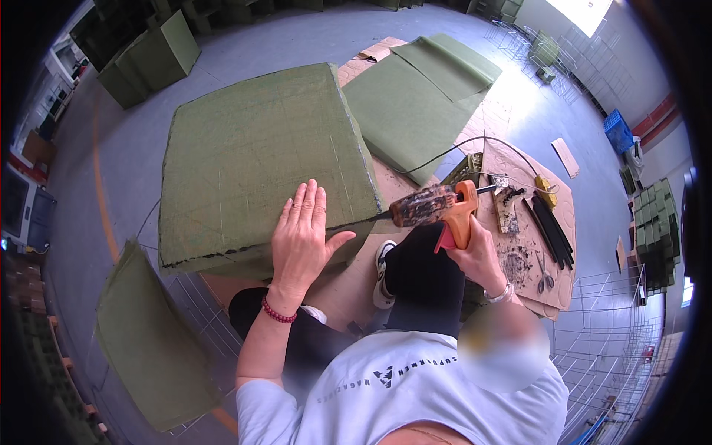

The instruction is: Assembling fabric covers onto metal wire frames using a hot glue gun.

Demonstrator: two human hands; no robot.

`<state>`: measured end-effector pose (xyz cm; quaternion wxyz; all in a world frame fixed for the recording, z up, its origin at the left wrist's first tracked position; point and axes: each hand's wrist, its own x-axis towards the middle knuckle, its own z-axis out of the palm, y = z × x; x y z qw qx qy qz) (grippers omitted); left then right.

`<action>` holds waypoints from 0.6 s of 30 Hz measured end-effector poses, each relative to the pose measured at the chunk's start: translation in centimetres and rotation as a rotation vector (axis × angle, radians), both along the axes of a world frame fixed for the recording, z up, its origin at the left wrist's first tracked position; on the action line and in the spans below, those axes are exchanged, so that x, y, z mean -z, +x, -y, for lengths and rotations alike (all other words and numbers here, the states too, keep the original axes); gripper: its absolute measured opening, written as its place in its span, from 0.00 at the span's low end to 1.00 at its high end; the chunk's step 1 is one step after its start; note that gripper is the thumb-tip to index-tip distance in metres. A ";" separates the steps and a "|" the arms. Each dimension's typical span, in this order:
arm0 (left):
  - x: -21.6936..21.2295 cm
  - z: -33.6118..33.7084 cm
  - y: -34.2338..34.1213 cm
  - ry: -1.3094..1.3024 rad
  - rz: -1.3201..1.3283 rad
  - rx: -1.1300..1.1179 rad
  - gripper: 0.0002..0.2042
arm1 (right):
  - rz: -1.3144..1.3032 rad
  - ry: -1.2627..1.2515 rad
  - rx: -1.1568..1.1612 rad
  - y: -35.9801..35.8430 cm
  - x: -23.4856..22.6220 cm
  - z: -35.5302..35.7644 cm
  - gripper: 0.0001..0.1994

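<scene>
A big box covered in green fabric (pixel 256 148) stands before me, with a dark bead along its near edge. My left hand (pixel 298 241) lies flat on its top close to that edge, fingers stretched out and thumb apart. With my right hand (pixel 482 259) I grip an orange glue gun (pixel 461 219) by its handle. Its dark-smeared front part points left, and the nozzle is at the box's near right corner. My fingers hide part of the handle; a cable joins the gun from behind.
On cardboard (pixel 545 297) at the right lie black glue sticks (pixel 550 233), scissors (pixel 545 273) and a yellow cable connector (pixel 546 191). Green fabric sheets (pixel 415 96) lie behind the box; another sheet (pixel 144 348) leans at the left. Wire frames (pixel 608 319) stand at the right.
</scene>
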<state>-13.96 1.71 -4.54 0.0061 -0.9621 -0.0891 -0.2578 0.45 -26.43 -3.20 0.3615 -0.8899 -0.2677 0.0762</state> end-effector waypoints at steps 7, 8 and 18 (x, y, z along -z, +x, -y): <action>0.0 0.3 0.1 -0.024 0.048 0.024 0.41 | -0.147 0.170 0.009 1.2 1.3 -0.3 0.22; 0.1 0.1 -0.3 -0.015 0.038 -0.012 0.41 | -0.183 0.109 0.050 1.1 0.6 -0.7 0.21; 0.0 -1.7 -3.1 -0.031 0.053 -0.116 0.37 | -0.022 0.105 -0.073 1.9 -0.5 -0.4 0.22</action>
